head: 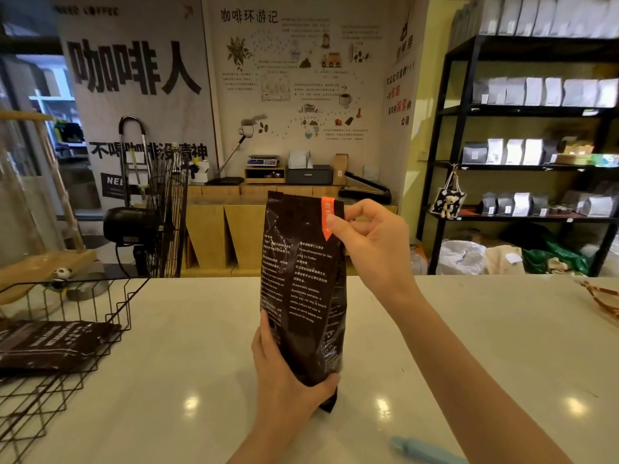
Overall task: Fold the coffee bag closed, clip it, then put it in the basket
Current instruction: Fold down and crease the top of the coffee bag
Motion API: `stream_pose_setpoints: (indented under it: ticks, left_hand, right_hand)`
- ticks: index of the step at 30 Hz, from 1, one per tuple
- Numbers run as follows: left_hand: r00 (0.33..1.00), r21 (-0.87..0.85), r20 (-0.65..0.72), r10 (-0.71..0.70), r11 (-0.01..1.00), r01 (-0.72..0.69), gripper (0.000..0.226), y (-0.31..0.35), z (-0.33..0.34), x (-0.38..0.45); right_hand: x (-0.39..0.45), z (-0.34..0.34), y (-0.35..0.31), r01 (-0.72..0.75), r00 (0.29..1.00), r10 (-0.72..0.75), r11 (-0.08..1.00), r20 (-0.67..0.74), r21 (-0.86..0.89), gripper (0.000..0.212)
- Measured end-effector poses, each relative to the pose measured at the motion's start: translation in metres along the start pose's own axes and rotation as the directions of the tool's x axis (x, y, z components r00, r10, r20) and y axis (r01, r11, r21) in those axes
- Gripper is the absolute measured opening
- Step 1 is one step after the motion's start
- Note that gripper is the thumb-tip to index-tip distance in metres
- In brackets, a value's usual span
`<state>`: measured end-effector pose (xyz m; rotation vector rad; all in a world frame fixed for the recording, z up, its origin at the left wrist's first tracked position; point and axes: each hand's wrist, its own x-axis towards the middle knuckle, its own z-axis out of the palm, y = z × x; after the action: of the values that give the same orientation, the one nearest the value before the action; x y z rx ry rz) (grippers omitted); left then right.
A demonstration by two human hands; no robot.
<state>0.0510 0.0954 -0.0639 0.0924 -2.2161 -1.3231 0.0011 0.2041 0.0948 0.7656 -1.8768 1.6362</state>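
Note:
A dark brown coffee bag (301,283) with white print and an orange tab stands upright above the white counter, its top edge unfolded. My left hand (288,373) grips the bag's lower part from the left, thumb across the bottom front. My right hand (368,242) pinches the bag's top right corner next to the orange tab. A light blue clip (425,452) lies on the counter at the near edge, right of my left forearm. The black wire basket (77,316) sits at the left and holds another dark coffee bag (53,343) lying flat.
The white counter (485,346) stretches to the right, with a brown woven object (603,299) at its far right edge. Beyond the counter stand a floor fan (160,216), wooden cabinets and black shelves (522,162) stocked with bags.

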Motion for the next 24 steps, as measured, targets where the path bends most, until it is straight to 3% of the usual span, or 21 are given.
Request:
stream_pose_setpoints:
  ticks: [4,7,10,14,21,24]
  left_hand:
    - [0.999,-0.020,0.031,0.012,1.000,-0.011,0.130,-0.004,-0.001,0.002]
    - [0.995,-0.046,0.093,0.022,0.999,-0.018,0.127,-0.008,-0.005,0.007]
    - [0.974,-0.100,0.228,0.010,0.995,0.013,0.122,-0.013,-0.019,0.014]
    - [0.929,-0.174,0.358,0.095,0.984,-0.034,0.112,-0.012,-0.037,0.019]
    - [0.951,-0.298,0.287,0.117,0.954,-0.028,0.080,0.001,-0.034,0.027]
    - [0.961,-0.349,0.254,0.105,0.937,-0.011,0.069,-0.001,-0.030,0.025]
  right_hand:
    - [-0.003,0.003,0.000,-0.012,0.999,0.011,0.999,0.043,0.036,0.016]
    - [-0.001,-0.002,-0.001,-0.089,0.980,0.075,0.994,0.187,0.070,0.003]
    - [-0.018,-0.009,0.018,-0.265,0.895,0.212,0.960,0.392,0.086,0.024]
    - [-0.065,-0.004,0.058,-0.353,0.777,0.365,0.927,0.513,-0.127,0.062]
    - [-0.086,0.002,0.067,-0.377,0.747,0.324,0.926,0.580,-0.031,0.065]
    - [-0.095,0.009,0.066,-0.348,0.789,0.315,0.937,0.527,-0.038,0.056]
